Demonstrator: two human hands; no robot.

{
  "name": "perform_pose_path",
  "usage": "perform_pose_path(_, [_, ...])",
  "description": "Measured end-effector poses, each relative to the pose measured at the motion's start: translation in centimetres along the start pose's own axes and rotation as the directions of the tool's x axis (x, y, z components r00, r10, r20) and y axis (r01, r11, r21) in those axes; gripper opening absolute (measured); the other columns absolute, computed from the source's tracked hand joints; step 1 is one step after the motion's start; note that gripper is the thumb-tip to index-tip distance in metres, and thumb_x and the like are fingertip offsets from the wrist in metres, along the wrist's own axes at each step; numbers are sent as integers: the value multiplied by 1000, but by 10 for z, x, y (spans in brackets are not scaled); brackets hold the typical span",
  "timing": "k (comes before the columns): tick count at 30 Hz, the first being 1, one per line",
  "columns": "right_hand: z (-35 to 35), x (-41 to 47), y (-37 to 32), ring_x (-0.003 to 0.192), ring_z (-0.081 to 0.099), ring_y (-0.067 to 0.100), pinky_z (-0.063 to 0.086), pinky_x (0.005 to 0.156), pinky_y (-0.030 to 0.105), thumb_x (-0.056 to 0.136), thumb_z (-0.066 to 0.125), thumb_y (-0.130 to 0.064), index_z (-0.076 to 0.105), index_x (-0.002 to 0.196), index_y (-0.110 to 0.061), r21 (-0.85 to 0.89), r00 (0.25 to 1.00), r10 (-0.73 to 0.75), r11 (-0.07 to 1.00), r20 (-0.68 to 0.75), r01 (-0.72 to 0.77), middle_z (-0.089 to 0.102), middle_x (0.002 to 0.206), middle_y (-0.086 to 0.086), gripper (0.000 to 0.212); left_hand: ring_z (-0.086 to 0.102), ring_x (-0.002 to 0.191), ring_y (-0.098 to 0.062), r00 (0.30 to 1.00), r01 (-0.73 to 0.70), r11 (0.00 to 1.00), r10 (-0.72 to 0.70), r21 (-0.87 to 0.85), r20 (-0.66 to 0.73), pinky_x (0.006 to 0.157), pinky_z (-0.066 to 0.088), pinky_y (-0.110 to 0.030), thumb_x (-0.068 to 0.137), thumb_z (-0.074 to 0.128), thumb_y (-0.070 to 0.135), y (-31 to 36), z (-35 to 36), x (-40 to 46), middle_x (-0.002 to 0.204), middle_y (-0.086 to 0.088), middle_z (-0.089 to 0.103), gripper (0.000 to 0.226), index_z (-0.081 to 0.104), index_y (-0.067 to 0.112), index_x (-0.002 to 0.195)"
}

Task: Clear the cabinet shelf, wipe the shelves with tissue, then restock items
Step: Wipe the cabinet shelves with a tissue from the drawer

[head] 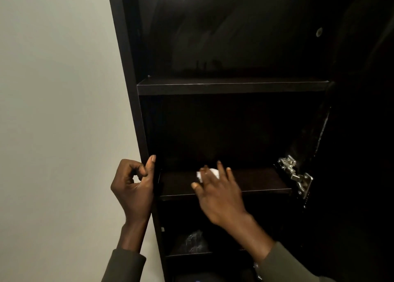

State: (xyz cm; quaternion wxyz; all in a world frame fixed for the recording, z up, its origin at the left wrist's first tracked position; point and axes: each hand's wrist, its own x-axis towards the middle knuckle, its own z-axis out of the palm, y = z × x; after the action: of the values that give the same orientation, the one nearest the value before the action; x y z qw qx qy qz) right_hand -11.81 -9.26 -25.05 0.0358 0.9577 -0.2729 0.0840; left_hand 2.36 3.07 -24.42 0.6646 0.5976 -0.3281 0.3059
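Head view: right hand [215, 193] spreads its fingers [220, 168] flat, pressing a white tissue [210, 173] onto the middle shelf [255, 180] of the dark cabinet [125, 68]. Left hand [133, 186] has its fingers loosely curled, holding nothing, thumb resting against the cabinet's left side panel.

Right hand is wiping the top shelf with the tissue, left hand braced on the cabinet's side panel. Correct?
Not quite. In the head view the right hand presses the tissue on the lower shelf, not the top shelf. The left hand does rest against the cabinet's side panel.
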Motion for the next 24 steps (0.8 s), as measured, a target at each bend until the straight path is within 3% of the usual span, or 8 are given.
perform_pose_path(3, [-2, -13, 55, 151, -6, 27, -3, 122, 45, 99, 7, -55, 22, 153, -24, 62, 977, 210, 975, 20, -211, 15, 163, -5, 64, 43, 58, -20, 1000, -5, 1000, 5, 4, -11, 61, 37, -22, 89, 72, 8, -1, 1, -1, 63, -6, 45, 37, 46, 6, 63])
perform_pose_path(6, [-5, -27, 93, 151, -4, 20, 2, 123, 39, 97, 8, -61, 11, 155, -13, 119, 910, 410, 902, 64, -415, 7, 164, 4, 76, 44, 58, -23, 1000, 2, 1000, -2, -1, -30, 59, 38, -26, 89, 72, 8, -1, 3, -2, 63, -7, 45, 37, 46, 4, 63])
perform_pose_path(9, [-2, -29, 103, 151, 0, 20, 5, 121, 36, 95, 7, -64, 4, 155, -8, 117, 875, 476, 868, 82, -483, 1, 163, 9, 81, 43, 58, -19, 999, -2, 1000, 2, 10, -46, 60, 36, -21, 90, 72, 9, 0, 4, -5, 63, -6, 45, 37, 46, 6, 63])
perform_pose_path(17, [6, -45, 87, 151, -1, 21, 4, 123, 37, 88, -3, -68, 8, 155, -10, 100, 896, 443, 893, -24, -439, 5, 164, 8, 89, 44, 59, -22, 996, 84, 996, -85, -37, -13, 60, 39, -30, 88, 74, 13, -12, 0, -20, 63, -5, 45, 38, 46, 5, 63])
perform_pose_path(21, [11, -41, 52, 151, 0, 18, 1, 122, 35, 92, 5, -67, 8, 155, -14, 153, 947, 310, 943, -80, -295, 6, 163, 5, 83, 43, 59, -23, 986, 167, 984, -168, -58, -11, 59, 41, -33, 87, 75, 17, -16, -1, -32, 64, -5, 46, 38, 47, 5, 64])
perform_pose_path(24, [15, -24, 8, 151, 1, 22, 4, 122, 38, 98, 23, -60, 9, 155, -12, 171, 987, 108, 981, -117, -87, 6, 163, 6, 76, 43, 59, -24, 977, 213, 975, -214, -62, -12, 59, 41, -35, 87, 74, 19, -19, -1, -39, 63, -7, 46, 38, 47, 5, 65])
